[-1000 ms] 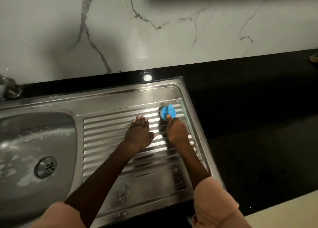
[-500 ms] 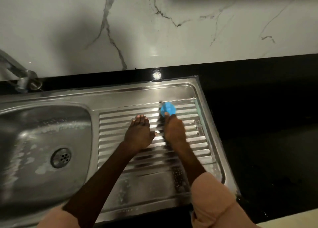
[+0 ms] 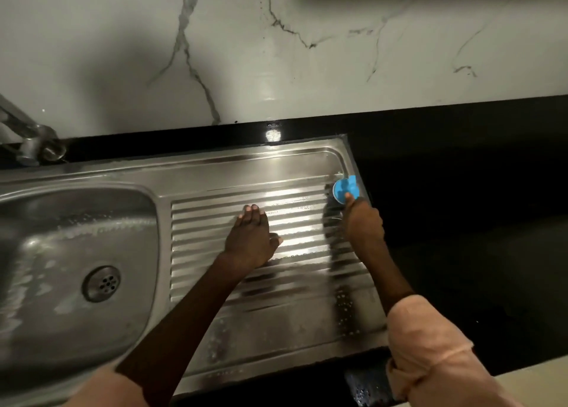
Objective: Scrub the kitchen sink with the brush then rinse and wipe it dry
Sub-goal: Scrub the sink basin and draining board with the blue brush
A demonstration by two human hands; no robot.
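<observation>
The steel sink has a basin on the left, flecked with foam around the drain, and a ribbed drainboard on the right. My right hand grips a round blue brush and presses it down at the drainboard's far right corner, beside the raised rim. My left hand lies flat on the ribs near the middle of the drainboard, palm down, fingers together, holding nothing. Water drops sit on the drainboard's near part.
A metal tap rises at the back left behind the basin. The black countertop surrounds the sink and runs off to the right. A white marbled wall stands close behind.
My right hand has slid the blue brush to the right, from the middle of the ribs to the drainboard's far right corner. The left hand has stayed flat in place.
</observation>
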